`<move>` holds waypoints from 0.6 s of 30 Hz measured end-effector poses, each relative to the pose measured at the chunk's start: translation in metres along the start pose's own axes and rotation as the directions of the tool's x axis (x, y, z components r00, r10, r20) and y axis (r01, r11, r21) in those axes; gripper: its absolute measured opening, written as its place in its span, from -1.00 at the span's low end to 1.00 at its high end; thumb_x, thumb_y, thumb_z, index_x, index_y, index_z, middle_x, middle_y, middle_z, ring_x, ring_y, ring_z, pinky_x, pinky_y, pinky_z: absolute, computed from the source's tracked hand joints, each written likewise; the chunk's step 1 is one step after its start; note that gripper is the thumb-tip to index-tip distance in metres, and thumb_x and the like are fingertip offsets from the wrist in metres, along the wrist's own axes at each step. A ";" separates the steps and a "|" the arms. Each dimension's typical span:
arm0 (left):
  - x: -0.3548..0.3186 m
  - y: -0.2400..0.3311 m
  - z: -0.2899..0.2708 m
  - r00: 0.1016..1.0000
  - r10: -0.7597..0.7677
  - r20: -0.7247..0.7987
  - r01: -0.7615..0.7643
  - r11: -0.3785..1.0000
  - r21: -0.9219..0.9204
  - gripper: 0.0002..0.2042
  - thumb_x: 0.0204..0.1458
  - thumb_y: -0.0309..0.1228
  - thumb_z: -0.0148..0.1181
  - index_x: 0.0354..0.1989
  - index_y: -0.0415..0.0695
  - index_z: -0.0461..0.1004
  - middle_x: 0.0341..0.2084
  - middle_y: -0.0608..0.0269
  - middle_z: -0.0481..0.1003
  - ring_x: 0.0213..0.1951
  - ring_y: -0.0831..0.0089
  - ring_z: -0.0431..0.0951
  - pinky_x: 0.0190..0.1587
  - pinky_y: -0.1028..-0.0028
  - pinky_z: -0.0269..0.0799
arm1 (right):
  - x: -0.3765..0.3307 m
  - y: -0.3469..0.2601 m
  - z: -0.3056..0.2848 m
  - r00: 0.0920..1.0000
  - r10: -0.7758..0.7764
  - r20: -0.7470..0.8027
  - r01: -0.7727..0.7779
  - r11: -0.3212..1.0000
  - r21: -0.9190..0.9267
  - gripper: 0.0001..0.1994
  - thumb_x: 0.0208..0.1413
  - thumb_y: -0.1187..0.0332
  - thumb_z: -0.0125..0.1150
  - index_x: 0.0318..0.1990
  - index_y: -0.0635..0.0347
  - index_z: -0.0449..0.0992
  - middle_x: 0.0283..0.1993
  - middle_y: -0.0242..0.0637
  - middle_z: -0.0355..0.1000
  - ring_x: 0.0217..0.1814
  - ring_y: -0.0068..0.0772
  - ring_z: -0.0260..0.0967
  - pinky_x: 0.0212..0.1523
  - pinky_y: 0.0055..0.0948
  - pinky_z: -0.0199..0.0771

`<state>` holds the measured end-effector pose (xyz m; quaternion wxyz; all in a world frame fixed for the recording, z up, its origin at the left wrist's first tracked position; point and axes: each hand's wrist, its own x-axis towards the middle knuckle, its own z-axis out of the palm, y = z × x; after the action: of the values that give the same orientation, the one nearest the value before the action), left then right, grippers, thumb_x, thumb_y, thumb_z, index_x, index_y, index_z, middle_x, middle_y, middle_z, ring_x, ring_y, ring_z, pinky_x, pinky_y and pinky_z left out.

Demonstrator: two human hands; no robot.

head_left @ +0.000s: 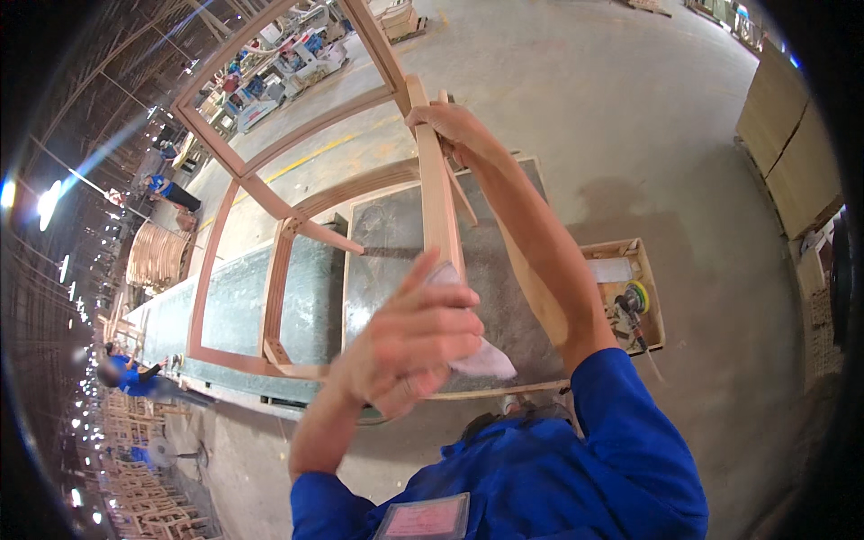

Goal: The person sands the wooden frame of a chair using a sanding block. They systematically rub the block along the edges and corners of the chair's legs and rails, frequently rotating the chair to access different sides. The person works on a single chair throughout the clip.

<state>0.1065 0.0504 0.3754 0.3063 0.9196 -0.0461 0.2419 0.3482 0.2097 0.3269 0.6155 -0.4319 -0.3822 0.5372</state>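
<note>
A bare wooden chair frame (437, 202) leans across the grey-topped worktable, its open back standing up toward the far left. My right hand (454, 129) reaches far out and is wrapped round the upper end of its long leg. Closer to me, my left hand (409, 337) is at the near end of that same leg, its fingers curled over a pale, thin sheet (486, 362). Part of the sheet shows above the fingers and part below the palm; whether it is cloth or abrasive paper I cannot tell. Motion blurs this hand slightly.
Beside the worktable (504, 315), on the right, a wooden tray (650, 310) holds a sander (634, 301) with a yellow-green pad. A long green-topped bench (310, 288) runs left. Big stacked boards (787, 135) stand at far right. Two people in blue are farther off left.
</note>
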 end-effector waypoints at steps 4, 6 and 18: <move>0.031 -0.040 -0.026 0.994 -0.110 -0.020 0.110 0.994 -0.027 -0.75 -0.05 -0.35 -0.06 -0.35 -0.14 0.56 -0.28 0.19 0.60 0.02 0.08 0.52 0.47 -0.08 -0.14 | 0.001 -0.001 0.011 0.996 -0.086 0.006 0.086 0.996 0.009 -0.68 -0.11 0.32 0.41 -0.25 0.34 0.50 -0.47 -0.32 0.38 -0.56 -0.50 0.31 -0.62 -0.39 0.33; 0.013 -0.033 -0.022 0.999 0.008 0.041 -0.014 0.989 0.144 -0.73 0.02 -0.29 -0.03 -0.30 -0.10 0.60 -0.26 0.23 0.61 0.07 0.15 0.52 0.46 -0.12 -0.16 | -0.003 0.005 0.016 0.988 -0.150 -0.038 0.147 0.987 -0.070 -0.61 -0.14 0.33 0.42 -0.16 0.37 0.51 -0.43 -0.29 0.39 -0.50 -0.48 0.34 -0.56 -0.37 0.38; 0.022 -0.061 -0.009 0.999 0.015 -0.039 -0.010 0.993 0.121 -0.60 0.29 -0.09 -0.11 -0.24 -0.04 0.66 -0.20 0.28 0.65 0.07 0.28 0.58 0.49 -0.14 -0.37 | -0.008 -0.003 -0.002 0.985 -0.159 -0.065 0.155 0.986 -0.055 -0.28 -0.10 0.36 0.39 0.32 0.28 0.36 -0.21 -0.23 0.44 -0.33 -0.47 0.37 -0.44 -0.42 0.35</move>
<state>0.1365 0.1062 0.3587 0.2496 0.9311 -0.0312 0.2642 0.3496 0.2018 0.3288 0.6578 -0.4338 -0.4068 0.4622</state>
